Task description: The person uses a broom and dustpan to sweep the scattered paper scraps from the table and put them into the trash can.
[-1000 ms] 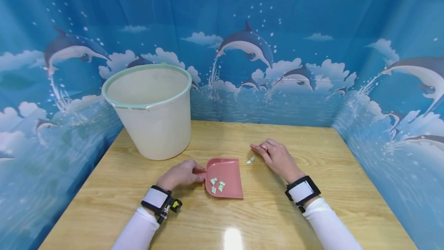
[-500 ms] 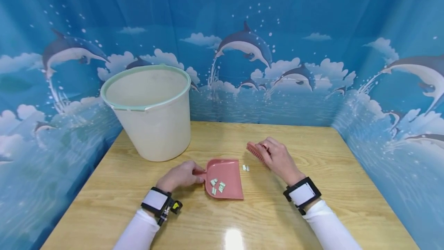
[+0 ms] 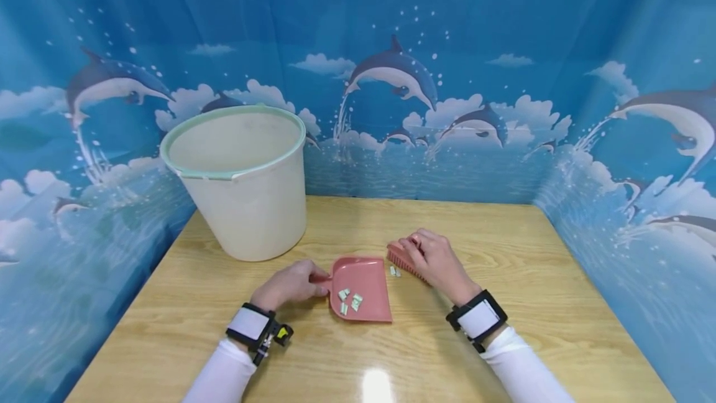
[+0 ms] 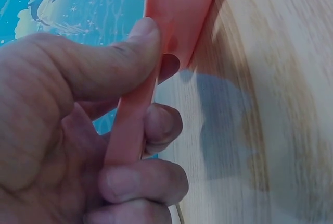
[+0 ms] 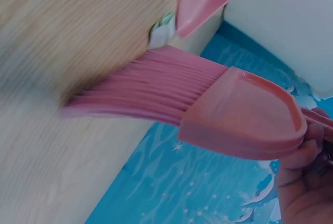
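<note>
We judge the sweeping to be mostly done. Our left hand (image 3: 291,283) curls round the handle of the small pink plastic dustpan (image 3: 360,288), thumb on top as the left wrist view shows, and keeps it flat on the pale wooden bench (image 3: 503,341). A few small white-and-green paper scraps (image 3: 350,300) already lie inside the pan. Our right hand (image 3: 433,260) grips the short pink plastic hand brush (image 3: 398,258) by its back, with the bristles (image 5: 140,86) down on the bench just beside the pan's open lip. Two last loose scraps (image 3: 395,271) lie on the wood between the bristles and that lip, so they are not yet in. The large cream plastic bucket with a pale green rim (image 3: 240,182) stands on the far left of the bench, well apart from the pan; what it holds we cannot tell. What seems left is to sweep in those two bits.
</note>
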{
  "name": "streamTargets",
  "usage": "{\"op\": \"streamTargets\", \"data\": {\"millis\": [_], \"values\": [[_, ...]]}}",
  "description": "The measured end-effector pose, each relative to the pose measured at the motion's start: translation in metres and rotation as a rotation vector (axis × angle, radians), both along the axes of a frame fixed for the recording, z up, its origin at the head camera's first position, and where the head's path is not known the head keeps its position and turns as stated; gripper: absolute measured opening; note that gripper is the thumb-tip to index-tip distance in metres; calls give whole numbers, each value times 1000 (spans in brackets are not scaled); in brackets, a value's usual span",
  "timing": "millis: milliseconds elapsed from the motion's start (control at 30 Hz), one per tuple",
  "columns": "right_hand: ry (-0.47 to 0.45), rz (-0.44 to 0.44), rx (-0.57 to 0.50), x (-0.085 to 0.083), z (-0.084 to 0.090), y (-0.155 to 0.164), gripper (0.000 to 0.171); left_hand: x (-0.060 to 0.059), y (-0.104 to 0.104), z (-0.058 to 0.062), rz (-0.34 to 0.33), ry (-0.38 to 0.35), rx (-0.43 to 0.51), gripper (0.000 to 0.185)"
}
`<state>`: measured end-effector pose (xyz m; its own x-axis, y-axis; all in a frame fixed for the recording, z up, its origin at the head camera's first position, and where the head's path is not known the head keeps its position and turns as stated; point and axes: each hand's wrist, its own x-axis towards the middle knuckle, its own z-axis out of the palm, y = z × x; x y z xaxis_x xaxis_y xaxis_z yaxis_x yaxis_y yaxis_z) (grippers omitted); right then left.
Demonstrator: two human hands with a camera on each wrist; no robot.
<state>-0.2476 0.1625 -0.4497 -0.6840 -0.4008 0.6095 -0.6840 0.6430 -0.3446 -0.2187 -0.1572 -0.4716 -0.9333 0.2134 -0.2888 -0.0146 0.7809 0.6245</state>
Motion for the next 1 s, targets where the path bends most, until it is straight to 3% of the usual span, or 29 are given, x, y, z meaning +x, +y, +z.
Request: {"op": "streamTargets", "data": {"millis": [267,467,533,733,867,1000], "values": [[-54,55,-61,9,6,-16,28,1,-1,0,10,0,-6,33],[-92,1,-212,7,10,-16,23,0,-1,0,4,1,-8,34],[-55,-21,-203,6,12,-15,19,-1,-1,0,0,2,-10,34],[78,-39,-40,1,11,-16,16,-1,-3,2,3,6,-30,35],[51,-48,-29,1,5,-21,28,-2,-2,2,-8,16,-26,37],[21,-27,-86,3,2,-29,37,-1,-1,0,0,7,-17,36]]}}
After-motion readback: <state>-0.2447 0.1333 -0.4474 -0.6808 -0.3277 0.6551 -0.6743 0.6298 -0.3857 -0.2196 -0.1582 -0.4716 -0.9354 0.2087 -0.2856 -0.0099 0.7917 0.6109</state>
